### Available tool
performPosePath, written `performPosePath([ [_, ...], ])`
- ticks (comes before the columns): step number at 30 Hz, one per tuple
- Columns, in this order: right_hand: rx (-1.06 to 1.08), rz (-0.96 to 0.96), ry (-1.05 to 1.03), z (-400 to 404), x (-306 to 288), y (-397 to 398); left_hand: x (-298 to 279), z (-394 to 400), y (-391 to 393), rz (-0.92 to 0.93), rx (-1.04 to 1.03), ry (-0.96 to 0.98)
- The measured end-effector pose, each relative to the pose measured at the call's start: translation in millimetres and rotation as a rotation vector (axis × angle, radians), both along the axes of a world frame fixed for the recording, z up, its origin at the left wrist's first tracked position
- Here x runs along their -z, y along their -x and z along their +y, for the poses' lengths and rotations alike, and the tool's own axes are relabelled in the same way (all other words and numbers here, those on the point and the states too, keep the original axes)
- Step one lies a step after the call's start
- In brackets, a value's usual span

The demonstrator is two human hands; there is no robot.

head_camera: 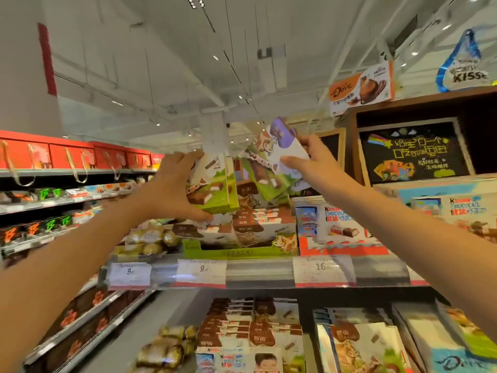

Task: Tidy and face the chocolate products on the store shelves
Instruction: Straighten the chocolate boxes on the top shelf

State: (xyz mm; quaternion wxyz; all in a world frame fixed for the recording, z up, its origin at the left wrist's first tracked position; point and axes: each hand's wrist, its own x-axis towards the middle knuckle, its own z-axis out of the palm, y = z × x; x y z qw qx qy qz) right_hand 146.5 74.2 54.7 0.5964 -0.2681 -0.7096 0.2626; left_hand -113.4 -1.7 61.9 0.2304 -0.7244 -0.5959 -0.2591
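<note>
My left hand [172, 184] grips a green-and-white chocolate box [215, 184] with a cow picture, held upright above the shelf. Higher up, my right hand [309, 160] holds a second box [271, 146], purple and white, tilted to the right. Just below both boxes, more of the same cow-print boxes [258, 227] lie stacked in a green display tray [236, 253] on the upper shelf.
Kinder chocolate boxes [338, 224] stand right of the tray, gold-wrapped Ferrero packs [150, 238] left of it. Price tags [200, 270] line the shelf edge. A lower shelf holds more boxes [252, 329]. A wooden display with a chalkboard [411, 154] rises at right. Red gift boxes [70, 157] fill the left aisle's shelving.
</note>
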Motion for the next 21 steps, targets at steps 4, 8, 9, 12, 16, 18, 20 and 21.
performPosePath([
  [4, 0.062, -0.003, 0.042, 9.2, 5.2, 22.4, 11.0, 18.2, 15.0, -0.016, 0.043, -0.022],
  [8, 0.03, -0.021, 0.116, 11.5, 12.6, 33.1, 18.7, 26.5, 19.6, -0.074, 0.076, -0.102],
  [9, 0.03, -0.046, 0.109, 11.7, 14.8, 35.6, 21.1, 27.1, 20.0, -0.084, 0.091, -0.128],
  [12, 0.025, -0.108, 0.101, 10.9, 14.9, 40.3, 30.1, 28.4, 18.8, -0.081, 0.123, -0.217],
  [16, 0.047, -0.259, 0.063, 4.8, -1.9, 34.7, 38.2, 28.3, 16.3, -0.126, 0.131, -0.262],
  [18, 0.051, -0.371, 0.013, 1.2, -11.6, 30.8, 39.6, 28.5, 15.7, -0.145, 0.136, -0.291],
  [20, 0.054, -0.466, -0.013, -0.6, -18.8, 27.4, 40.8, 29.4, 15.4, -0.161, 0.14, -0.314],
  [21, 0.05, -0.5, -0.013, -1.5, -22.1, 26.0, 41.2, 29.7, 15.3, -0.165, 0.141, -0.319],
])
